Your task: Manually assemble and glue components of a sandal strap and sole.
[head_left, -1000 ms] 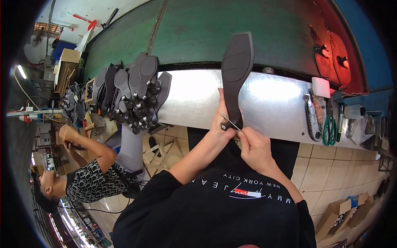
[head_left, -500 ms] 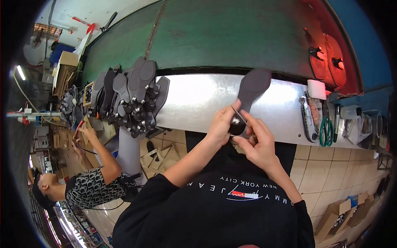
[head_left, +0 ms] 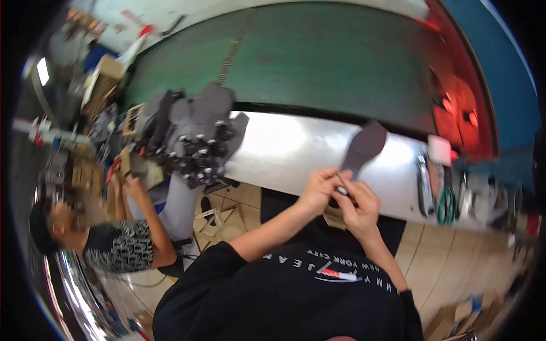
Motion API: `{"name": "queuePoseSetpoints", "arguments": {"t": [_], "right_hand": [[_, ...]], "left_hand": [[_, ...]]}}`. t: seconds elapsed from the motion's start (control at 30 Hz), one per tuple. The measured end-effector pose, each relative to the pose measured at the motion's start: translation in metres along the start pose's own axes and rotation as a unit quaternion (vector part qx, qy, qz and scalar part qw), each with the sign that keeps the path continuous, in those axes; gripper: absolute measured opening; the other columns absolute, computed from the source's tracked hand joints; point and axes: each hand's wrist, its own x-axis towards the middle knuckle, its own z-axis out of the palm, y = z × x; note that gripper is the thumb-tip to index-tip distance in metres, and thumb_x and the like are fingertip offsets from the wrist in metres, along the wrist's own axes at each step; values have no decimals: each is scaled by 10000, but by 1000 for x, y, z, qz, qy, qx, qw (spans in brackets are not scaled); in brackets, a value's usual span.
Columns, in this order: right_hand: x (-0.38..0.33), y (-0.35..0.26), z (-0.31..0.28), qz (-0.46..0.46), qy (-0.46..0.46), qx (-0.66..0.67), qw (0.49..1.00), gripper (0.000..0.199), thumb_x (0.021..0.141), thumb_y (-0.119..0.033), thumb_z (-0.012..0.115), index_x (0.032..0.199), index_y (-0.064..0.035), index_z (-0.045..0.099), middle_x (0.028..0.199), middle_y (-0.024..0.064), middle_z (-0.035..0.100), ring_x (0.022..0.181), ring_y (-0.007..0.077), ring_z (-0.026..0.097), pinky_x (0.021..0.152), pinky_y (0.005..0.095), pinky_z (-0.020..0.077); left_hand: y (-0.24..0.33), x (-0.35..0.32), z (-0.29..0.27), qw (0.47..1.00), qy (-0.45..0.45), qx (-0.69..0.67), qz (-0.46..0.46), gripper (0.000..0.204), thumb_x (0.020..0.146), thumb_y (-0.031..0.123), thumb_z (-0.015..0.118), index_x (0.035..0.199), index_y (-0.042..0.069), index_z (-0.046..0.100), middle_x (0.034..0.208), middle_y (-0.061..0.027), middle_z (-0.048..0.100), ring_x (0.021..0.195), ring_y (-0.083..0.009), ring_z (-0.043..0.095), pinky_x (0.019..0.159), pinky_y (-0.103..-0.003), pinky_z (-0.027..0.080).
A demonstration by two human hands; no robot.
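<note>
A dark grey heeled shoe sole (head_left: pixel 367 145) points away from me over the metal ledge, its broad toe end outward. My left hand (head_left: pixel 318 192) is closed on the heel end from the left, thumb and fingers pinched together. From the right my right hand (head_left: pixel 361 206) closes on the same end, its fingertips meeting the left ones. Between them shows a small part of the dark, shiny heel; the fingers cover most of it. Blur hides whether a thin dark strip at the fingertips is a separate piece.
Left on the metal ledge (head_left: pixel 273 145) is a pile of heeled soles (head_left: pixel 199 133). Beyond runs a green conveyor belt (head_left: pixel 335 62), with red-lit shoe pieces (head_left: pixel 455 116) at right. A cutter knife (head_left: pixel 424 184) and green-handled scissors (head_left: pixel 447 206) lie right. A co-worker (head_left: pixel 122 241) works at left.
The sole has tilted further to the right and come lower in view. My hands have drawn together over its heel, which now shows less. The whole view has shifted a little.
</note>
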Motion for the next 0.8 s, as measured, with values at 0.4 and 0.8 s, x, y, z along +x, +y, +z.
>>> {"name": "queuePoseSetpoints", "arguments": {"t": [0.4,0.8], "right_hand": [[9,32,-60,70,10,-170,983,335,874,28,505,1181,-11,633,807,67,485,715,157,477,668,260,400],[26,100,-72,-56,124,-504,853,269,794,-153,546,1041,-180,648,848,35,540,814,215,534,767,402,402]], "left_hand": [[197,-56,-131,899,251,196,300,382,787,103,753,1129,-32,647,1002,-109,693,858,-136,649,771,-267,517],[199,30,-187,844,188,352,358,311,944,213,556,1164,11,644,1079,-76,665,870,-163,608,740,-303,488]]}}
